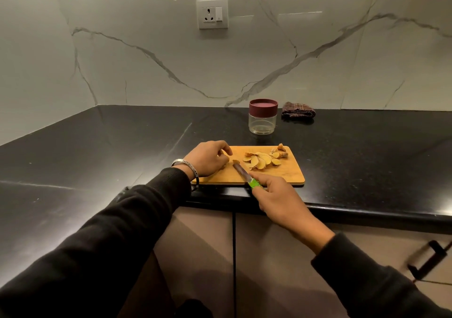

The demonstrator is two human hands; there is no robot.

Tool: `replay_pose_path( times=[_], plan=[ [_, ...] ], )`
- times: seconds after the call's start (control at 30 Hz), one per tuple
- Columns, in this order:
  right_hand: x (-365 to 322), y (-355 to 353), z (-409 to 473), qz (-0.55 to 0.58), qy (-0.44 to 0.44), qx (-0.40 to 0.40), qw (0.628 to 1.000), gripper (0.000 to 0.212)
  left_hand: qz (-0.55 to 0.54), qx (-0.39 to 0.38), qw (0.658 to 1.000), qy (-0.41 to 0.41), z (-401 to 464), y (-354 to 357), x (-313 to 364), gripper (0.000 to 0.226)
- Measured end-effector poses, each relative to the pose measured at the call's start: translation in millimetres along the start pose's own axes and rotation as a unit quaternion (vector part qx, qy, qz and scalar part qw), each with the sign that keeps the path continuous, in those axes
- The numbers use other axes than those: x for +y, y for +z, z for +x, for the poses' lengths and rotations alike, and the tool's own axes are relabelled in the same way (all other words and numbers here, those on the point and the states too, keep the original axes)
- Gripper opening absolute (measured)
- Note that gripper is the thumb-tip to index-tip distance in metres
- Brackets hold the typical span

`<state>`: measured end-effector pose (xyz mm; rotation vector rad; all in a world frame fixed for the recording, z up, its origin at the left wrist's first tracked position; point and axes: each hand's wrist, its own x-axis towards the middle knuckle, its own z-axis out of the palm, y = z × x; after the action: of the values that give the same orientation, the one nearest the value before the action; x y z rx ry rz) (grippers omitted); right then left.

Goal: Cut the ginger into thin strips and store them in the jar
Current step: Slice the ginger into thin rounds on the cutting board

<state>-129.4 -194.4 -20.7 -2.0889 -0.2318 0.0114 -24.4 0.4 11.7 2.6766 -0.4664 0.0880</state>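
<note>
A wooden cutting board [288,173] lies at the counter's front edge. Several thin ginger slices [260,161] are fanned over its middle, with knobbly ginger ends [281,149] at the far right corner. My left hand [208,158] rests on the board's left part, its curled fingers pinching a small ginger piece [226,159]. My right hand [281,200] grips a green-handled knife [242,170]; the blade points up-left and its tip sits beside that piece. Behind the board stands a clear jar [263,123], its maroon lid on.
A folded dark checked cloth [298,112] lies right of the jar by the marble wall. A wall socket [212,14] is above. The black counter [122,146] wraps round to the left. A black drawer handle [430,256] is at lower right.
</note>
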Motion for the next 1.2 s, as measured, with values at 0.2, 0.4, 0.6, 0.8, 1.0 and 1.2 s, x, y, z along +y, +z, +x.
replay_pose_path(
  times=[0.2, 0.4, 0.6, 0.8, 1.0, 1.2],
  plan=[
    [2, -14, -3, -0.093, -0.057, 0.085, 0.99, 0.051, 0.029, 0.015, 0.999, -0.032, 5, 15, 3, 0.029],
    [10, -19, 6, -0.104, -0.051, 0.092, 0.989, 0.049, 0.025, 0.068, 0.997, -0.02, 5, 29, 0, 0.032],
    [14, -21, 4, -0.067, -0.049, 0.108, 0.991, 0.049, -0.019, 0.104, 0.994, -0.012, 6, 33, 7, 0.012],
    [23, -22, 3, 0.079, -0.023, 0.154, 0.985, 0.046, -0.071, 0.161, 0.984, 0.004, 23, 20, 14, 0.01],
    [30, -31, -3, 0.163, -0.015, 0.226, 0.96, 0.048, -0.083, 0.091, 0.992, 0.011, 70, 28, 48, 0.016],
    [32, -35, -4, 0.215, -0.008, 0.24, 0.946, 0.045, -0.001, 0.052, 0.997, 0.05, 98, 44, 80, 0.007]
  ],
)
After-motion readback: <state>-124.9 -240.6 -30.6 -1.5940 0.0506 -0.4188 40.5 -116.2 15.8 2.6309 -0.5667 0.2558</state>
